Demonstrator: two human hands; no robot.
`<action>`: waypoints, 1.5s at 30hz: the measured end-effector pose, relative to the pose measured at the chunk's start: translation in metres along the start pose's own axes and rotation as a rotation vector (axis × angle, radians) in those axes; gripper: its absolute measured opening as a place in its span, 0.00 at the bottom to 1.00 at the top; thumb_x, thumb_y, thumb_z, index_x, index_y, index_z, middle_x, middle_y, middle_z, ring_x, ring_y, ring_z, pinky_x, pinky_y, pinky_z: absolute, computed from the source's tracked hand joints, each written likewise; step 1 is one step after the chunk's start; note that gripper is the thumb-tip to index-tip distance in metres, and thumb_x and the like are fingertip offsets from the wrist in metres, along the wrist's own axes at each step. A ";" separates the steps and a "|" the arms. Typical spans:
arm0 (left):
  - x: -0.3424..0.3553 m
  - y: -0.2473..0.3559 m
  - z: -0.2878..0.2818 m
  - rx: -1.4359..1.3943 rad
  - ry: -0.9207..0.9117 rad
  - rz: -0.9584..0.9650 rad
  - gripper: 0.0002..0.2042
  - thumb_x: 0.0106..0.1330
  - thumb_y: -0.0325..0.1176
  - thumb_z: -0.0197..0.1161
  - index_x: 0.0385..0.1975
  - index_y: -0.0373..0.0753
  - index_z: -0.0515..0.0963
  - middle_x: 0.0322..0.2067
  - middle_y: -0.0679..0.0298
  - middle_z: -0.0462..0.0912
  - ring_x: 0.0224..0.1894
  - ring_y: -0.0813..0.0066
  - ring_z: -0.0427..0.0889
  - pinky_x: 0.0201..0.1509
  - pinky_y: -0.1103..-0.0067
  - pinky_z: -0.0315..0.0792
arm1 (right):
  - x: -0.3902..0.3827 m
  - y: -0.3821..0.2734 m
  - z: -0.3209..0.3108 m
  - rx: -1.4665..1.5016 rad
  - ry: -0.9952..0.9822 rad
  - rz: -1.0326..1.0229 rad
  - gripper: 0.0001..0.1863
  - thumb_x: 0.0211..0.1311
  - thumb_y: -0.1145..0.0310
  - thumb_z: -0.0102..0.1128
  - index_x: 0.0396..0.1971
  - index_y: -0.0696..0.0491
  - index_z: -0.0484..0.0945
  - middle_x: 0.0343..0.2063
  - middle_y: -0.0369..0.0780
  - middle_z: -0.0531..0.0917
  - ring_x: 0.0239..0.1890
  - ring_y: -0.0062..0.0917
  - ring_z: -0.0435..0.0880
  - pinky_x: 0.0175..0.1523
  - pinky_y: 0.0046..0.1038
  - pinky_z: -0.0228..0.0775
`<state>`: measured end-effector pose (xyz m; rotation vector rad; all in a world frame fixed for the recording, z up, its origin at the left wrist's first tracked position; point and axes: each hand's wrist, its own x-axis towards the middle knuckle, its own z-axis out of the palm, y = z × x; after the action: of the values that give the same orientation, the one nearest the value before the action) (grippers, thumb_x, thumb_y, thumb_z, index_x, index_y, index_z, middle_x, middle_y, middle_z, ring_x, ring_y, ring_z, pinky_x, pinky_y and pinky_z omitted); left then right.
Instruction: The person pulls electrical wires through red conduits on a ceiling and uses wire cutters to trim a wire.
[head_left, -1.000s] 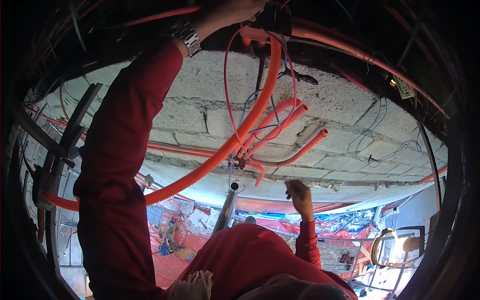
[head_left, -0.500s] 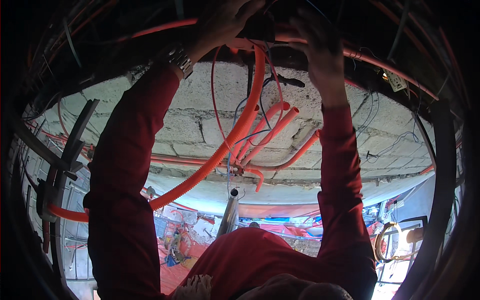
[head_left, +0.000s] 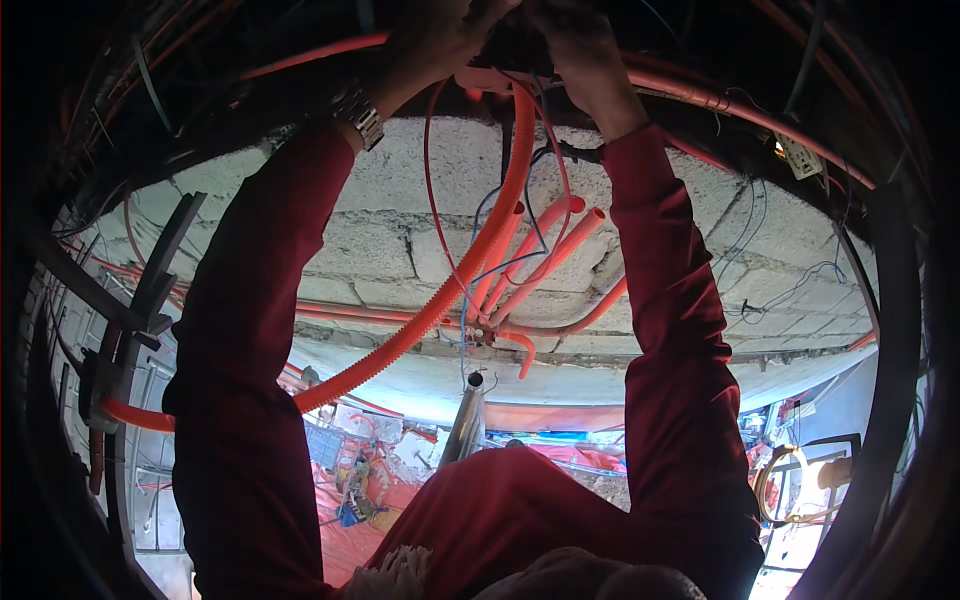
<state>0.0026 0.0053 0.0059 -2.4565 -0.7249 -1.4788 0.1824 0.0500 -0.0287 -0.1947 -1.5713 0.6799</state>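
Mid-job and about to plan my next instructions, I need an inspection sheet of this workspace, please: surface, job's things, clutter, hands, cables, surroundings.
Surface: rough block wall with visible joints.
Job's things: orange corrugated conduit curves up to a reddish box; smooth orange pipes slant across the wall.
Clutter: jumbled items on red sheeting below.
Hands: left hand and right hand raised near the box; too dark to tell their grip.
Cables: thin red wire and blue wire hang loosely around the conduit.
Surroundings: shiny metal pipe ahead; dark metal framing at left.
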 end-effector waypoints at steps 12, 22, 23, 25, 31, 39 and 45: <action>0.009 0.004 0.014 0.027 0.067 0.162 0.11 0.77 0.35 0.60 0.50 0.34 0.77 0.30 0.55 0.82 0.27 0.67 0.82 0.30 0.75 0.73 | -0.003 -0.006 -0.034 0.287 -0.198 0.098 0.17 0.70 0.71 0.65 0.56 0.60 0.81 0.46 0.40 0.87 0.43 0.24 0.87 0.49 0.25 0.82; 0.014 0.005 0.006 -0.051 -0.052 0.027 0.10 0.79 0.35 0.57 0.42 0.34 0.78 0.21 0.61 0.80 0.23 0.77 0.83 0.29 0.79 0.75 | 0.004 0.001 -0.059 0.549 -0.145 0.180 0.13 0.68 0.73 0.67 0.50 0.58 0.84 0.48 0.42 0.87 0.45 0.27 0.88 0.53 0.29 0.82; 0.016 0.008 0.005 -0.019 -0.081 -0.007 0.11 0.79 0.36 0.57 0.41 0.34 0.79 0.21 0.61 0.80 0.23 0.76 0.84 0.29 0.79 0.75 | 0.004 0.001 -0.058 0.546 -0.143 0.181 0.13 0.68 0.73 0.67 0.50 0.58 0.84 0.48 0.42 0.87 0.45 0.27 0.88 0.53 0.29 0.82; 0.016 0.016 0.006 -0.049 -0.099 -0.037 0.13 0.79 0.38 0.56 0.42 0.34 0.80 0.21 0.60 0.81 0.23 0.76 0.84 0.29 0.79 0.75 | 0.002 -0.003 -0.053 0.486 -0.133 0.187 0.14 0.68 0.75 0.66 0.51 0.58 0.82 0.45 0.42 0.87 0.45 0.28 0.88 0.53 0.30 0.83; 0.018 0.002 0.011 0.030 -0.119 0.043 0.17 0.80 0.44 0.54 0.44 0.34 0.82 0.26 0.60 0.84 0.26 0.73 0.85 0.30 0.76 0.75 | -0.001 -0.012 -0.045 0.448 -0.239 0.084 0.11 0.67 0.77 0.66 0.47 0.58 0.81 0.41 0.41 0.87 0.44 0.29 0.88 0.52 0.30 0.82; 0.015 0.002 0.006 -0.142 -0.124 -0.070 0.21 0.78 0.49 0.56 0.42 0.33 0.82 0.27 0.63 0.83 0.25 0.73 0.83 0.32 0.76 0.76 | -0.009 -0.009 -0.032 0.299 -0.172 0.015 0.09 0.67 0.76 0.68 0.45 0.57 0.81 0.37 0.37 0.86 0.42 0.23 0.86 0.49 0.26 0.79; 0.031 -0.001 -0.009 0.148 -0.105 0.036 0.22 0.73 0.49 0.65 0.29 0.32 0.82 0.19 0.62 0.77 0.20 0.76 0.73 0.27 0.73 0.68 | -0.017 -0.010 -0.019 -0.207 -0.082 -0.036 0.08 0.69 0.71 0.68 0.43 0.55 0.82 0.34 0.33 0.84 0.37 0.15 0.82 0.43 0.21 0.76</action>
<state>0.0065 0.0125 0.0375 -2.4355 -0.7752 -1.2435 0.2059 0.0388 -0.0381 -0.2942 -1.7206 0.5025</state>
